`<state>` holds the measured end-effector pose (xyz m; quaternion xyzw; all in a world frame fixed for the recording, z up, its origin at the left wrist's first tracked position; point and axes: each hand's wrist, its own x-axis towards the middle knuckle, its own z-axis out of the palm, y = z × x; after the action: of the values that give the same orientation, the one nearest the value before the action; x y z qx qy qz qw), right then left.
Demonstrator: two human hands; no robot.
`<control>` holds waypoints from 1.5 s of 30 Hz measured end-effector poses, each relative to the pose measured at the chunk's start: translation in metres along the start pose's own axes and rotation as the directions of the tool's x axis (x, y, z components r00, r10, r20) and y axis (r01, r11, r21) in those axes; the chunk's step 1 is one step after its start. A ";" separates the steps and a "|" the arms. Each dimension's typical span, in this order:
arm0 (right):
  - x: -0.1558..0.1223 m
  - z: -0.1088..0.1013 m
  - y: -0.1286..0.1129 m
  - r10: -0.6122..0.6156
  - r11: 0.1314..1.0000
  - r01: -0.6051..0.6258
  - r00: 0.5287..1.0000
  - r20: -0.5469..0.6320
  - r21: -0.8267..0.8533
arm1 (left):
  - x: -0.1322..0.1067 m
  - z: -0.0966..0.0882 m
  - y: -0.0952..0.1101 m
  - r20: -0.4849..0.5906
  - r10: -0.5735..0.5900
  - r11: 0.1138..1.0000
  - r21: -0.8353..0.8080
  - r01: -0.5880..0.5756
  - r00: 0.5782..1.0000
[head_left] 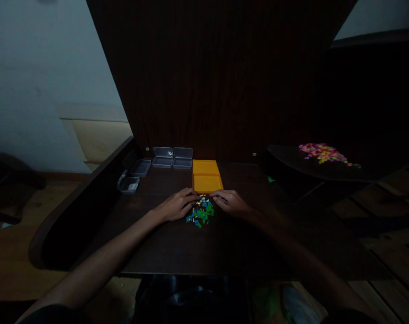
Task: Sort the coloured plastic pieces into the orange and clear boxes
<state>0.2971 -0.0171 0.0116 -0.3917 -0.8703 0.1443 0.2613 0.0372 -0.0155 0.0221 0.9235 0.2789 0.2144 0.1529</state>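
Closest in: bare left forearm (113, 256) and right forearm (308, 261), both angled toward the open yellow box (207, 183). Behind the box, tall dark panel (221, 81). Under it, dark tabletop (204, 254). Well right of it, dark side surface (280, 159), bearing a heap of pink, orange and yellow bits (325, 154). Front-left of it, left hand (179, 204), fingers bent, tips at the pile's upper left. Front-right of it, right hand (231, 202), index stretched to the pile's upper right, other fingers curled. Can't tell for either if pinching a piece; too small, too dim. Just in front of the box, between the hands: pile of small pieces (204, 212), mostly green, plus blue, white, pale yellow. Left of the box, clear cases (182, 163), two side by side with lids up, two more farther left. Right of the box, green scrap (271, 179).
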 end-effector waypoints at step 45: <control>-0.020 -0.008 0.000 -0.081 0.995 0.088 0.987 0.141 -0.045 | -0.008 0.007 0.010 0.050 0.023 0.999 -0.040 -0.021 0.998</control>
<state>0.3133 -0.0319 0.0112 -0.3499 -0.9056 0.1380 0.1958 0.0390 -0.0294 0.0177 0.9284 0.2606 0.1982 0.1759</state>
